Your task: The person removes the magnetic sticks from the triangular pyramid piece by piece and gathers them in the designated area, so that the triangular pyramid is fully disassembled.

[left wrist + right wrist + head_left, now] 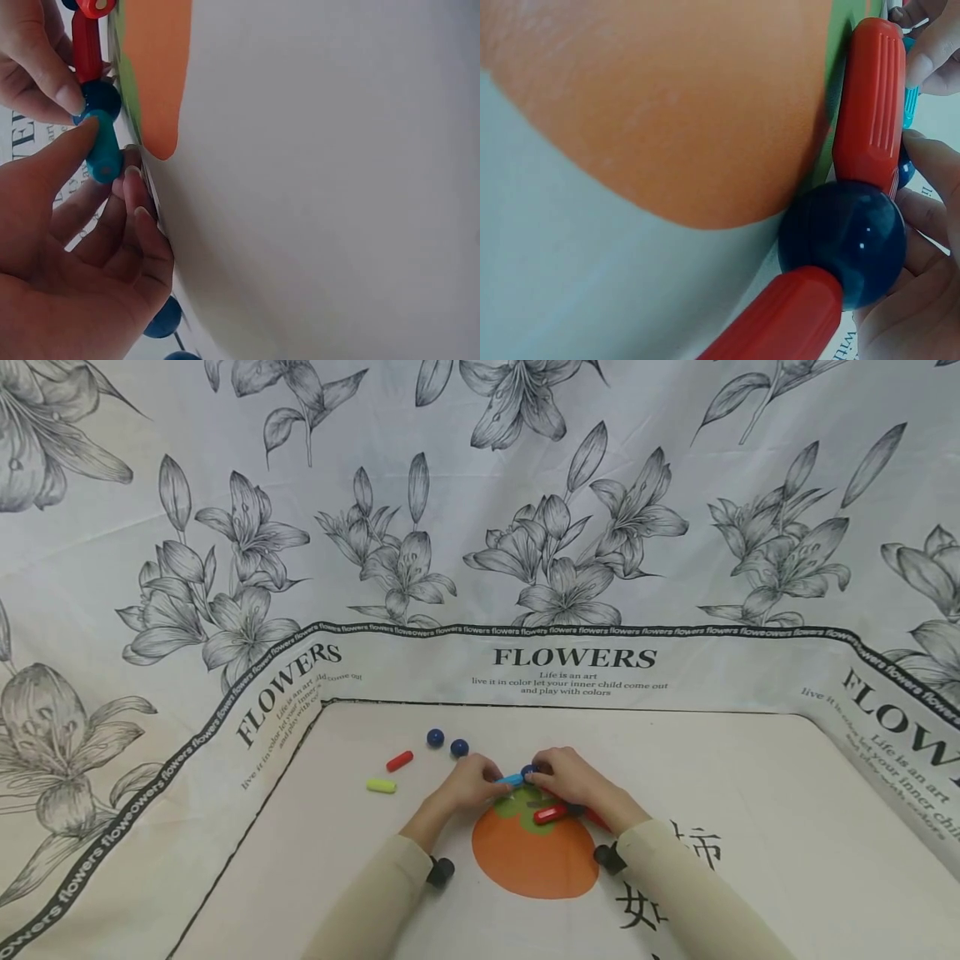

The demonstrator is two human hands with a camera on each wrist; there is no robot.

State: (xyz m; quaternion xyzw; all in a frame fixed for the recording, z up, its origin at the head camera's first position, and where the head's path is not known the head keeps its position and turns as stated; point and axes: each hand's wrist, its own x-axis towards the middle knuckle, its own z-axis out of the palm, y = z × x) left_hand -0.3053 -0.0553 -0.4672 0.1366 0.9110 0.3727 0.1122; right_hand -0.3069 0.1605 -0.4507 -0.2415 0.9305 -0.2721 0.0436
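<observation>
My left hand (471,779) pinches a light blue rod (105,154) between thumb and fingers. The rod's far end meets a dark blue ball (101,99), which my right hand (573,777) grips with thumb and fingertips. A red rod (87,45) runs from that ball, partly hidden by the right hand in the head view. Close to the right wrist camera, a second dark blue ball (844,240) joins a ridged red rod (874,97) and another red rod (780,322). These joined pieces are over the printed orange persimmon (534,856).
Left of the hands lie a loose red rod (400,761), a yellow-green rod (381,786) and two loose dark blue balls, one farther left (436,738) and one nearer the left hand (459,747). A flower-printed cloth (420,664) covers the table and rises behind it.
</observation>
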